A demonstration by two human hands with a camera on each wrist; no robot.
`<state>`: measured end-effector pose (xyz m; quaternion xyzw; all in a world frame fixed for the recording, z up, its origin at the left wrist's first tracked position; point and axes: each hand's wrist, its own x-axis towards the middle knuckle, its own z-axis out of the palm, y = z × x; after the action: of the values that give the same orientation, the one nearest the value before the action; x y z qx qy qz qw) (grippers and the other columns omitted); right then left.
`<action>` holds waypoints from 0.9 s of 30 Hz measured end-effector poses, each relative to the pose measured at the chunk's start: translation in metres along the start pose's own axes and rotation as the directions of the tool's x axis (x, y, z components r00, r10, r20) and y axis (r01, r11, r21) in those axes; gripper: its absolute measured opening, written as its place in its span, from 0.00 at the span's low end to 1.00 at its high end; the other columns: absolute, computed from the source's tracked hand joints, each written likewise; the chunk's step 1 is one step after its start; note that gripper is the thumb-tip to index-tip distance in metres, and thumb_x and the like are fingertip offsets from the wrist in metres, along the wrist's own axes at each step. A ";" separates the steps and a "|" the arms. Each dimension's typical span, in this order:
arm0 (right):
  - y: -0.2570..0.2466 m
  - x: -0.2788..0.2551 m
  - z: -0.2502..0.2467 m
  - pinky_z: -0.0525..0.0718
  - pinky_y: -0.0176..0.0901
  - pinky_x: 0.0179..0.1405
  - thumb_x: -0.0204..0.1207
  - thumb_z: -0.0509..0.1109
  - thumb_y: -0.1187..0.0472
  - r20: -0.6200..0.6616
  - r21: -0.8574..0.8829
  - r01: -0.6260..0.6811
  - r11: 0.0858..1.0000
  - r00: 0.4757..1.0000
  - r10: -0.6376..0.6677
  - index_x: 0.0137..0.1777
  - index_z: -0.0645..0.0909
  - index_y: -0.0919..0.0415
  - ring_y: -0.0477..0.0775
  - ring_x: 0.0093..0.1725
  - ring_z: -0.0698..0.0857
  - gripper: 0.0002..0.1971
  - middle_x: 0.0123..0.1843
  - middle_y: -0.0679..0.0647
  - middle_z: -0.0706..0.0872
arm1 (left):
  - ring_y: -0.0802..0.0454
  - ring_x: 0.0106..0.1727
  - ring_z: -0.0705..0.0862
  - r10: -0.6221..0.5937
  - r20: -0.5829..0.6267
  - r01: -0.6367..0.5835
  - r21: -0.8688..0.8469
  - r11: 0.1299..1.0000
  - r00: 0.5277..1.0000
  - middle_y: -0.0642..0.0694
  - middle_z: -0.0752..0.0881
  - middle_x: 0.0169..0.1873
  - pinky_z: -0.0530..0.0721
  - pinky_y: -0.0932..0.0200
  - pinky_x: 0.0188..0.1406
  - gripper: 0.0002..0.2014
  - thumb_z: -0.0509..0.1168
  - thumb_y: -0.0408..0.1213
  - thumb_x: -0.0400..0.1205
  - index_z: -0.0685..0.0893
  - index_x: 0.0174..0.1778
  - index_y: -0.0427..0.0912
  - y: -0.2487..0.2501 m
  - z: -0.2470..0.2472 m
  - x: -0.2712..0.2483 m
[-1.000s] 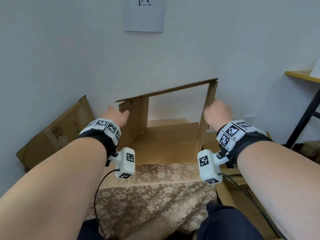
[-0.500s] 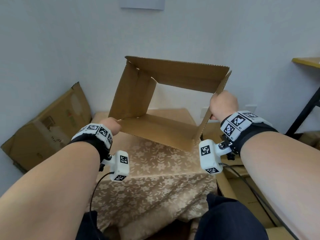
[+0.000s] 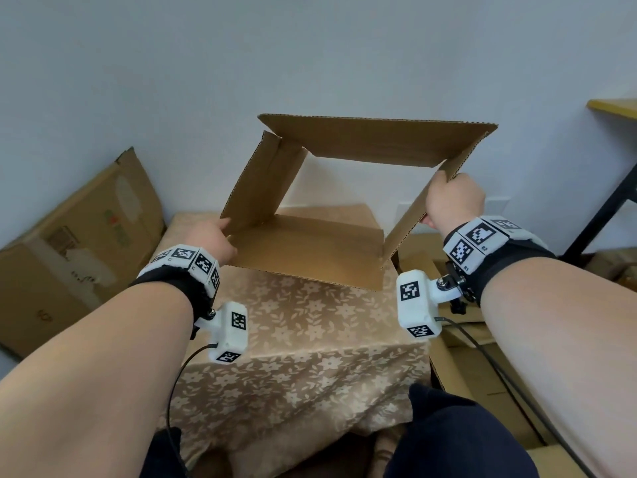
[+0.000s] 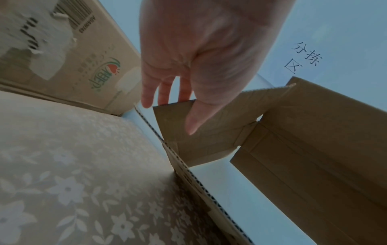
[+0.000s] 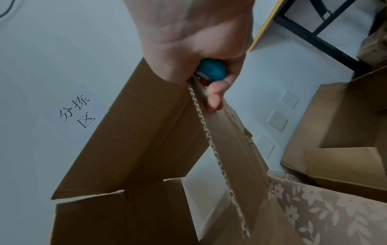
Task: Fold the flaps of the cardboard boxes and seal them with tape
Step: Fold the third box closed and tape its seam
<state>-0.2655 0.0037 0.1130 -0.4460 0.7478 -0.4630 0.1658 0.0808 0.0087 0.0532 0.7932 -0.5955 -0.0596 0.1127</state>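
A brown cardboard box (image 3: 310, 250), open at both ends with its flaps out, hangs tilted above the table. My left hand (image 3: 213, 241) holds its lower left corner. In the left wrist view the thumb of the left hand (image 4: 201, 49) lies on the front of a side flap (image 4: 201, 140) with the fingers behind it. My right hand (image 3: 453, 201) grips the edge of the right flap (image 5: 230, 149). In the right wrist view the right hand (image 5: 194, 38) also holds a teal rounded object (image 5: 210, 69) in its palm.
The table has a beige flowered cloth (image 3: 310, 339). A printed cardboard box (image 3: 79, 243) leans on the wall at the left. Flattened boxes (image 3: 465, 357) lie at the right, below a black-legged shelf (image 3: 613, 188). A paper sign (image 5: 77, 111) hangs on the wall.
The box has been lifted off the table and tipped so that I look through it. My left hand dropped to its lower left corner; the right hand stays on the right flap.
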 end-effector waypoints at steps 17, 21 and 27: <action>-0.013 -0.025 -0.003 0.80 0.37 0.24 0.80 0.64 0.66 0.218 -0.381 0.030 0.924 0.974 0.058 0.70 0.67 0.71 0.56 0.35 0.85 0.20 0.58 0.64 0.85 | 0.39 0.69 0.77 0.044 -0.049 -0.055 -0.269 0.962 0.998 0.41 0.65 0.79 0.79 0.46 0.66 0.31 0.57 0.27 0.80 0.63 0.81 0.44 0.037 -0.038 -0.012; -0.026 -0.032 -0.033 0.83 0.57 0.50 0.77 0.60 0.70 0.080 -0.335 0.200 0.921 0.980 -0.184 0.77 0.60 0.62 0.69 0.52 0.83 0.28 0.55 0.65 0.82 | 0.36 0.64 0.80 0.100 -0.082 -0.119 -0.273 0.955 0.992 0.39 0.64 0.79 0.81 0.42 0.62 0.32 0.56 0.28 0.80 0.60 0.82 0.42 0.045 -0.067 -0.024; -0.063 -0.050 -0.070 0.79 0.49 0.53 0.77 0.57 0.73 0.164 -0.390 0.423 0.818 0.906 -0.390 0.67 0.79 0.55 0.64 0.57 0.82 0.22 0.59 0.60 0.84 | 0.37 0.64 0.77 0.076 -0.147 -0.100 -0.163 0.981 0.986 0.36 0.68 0.73 0.79 0.46 0.63 0.25 0.56 0.28 0.81 0.66 0.77 0.35 0.050 -0.119 -0.047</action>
<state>-0.2519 0.0723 0.1943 -0.6376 0.7097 -0.2997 -0.0071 0.0481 0.0536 0.1788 0.7557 -0.6135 -0.0494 0.2239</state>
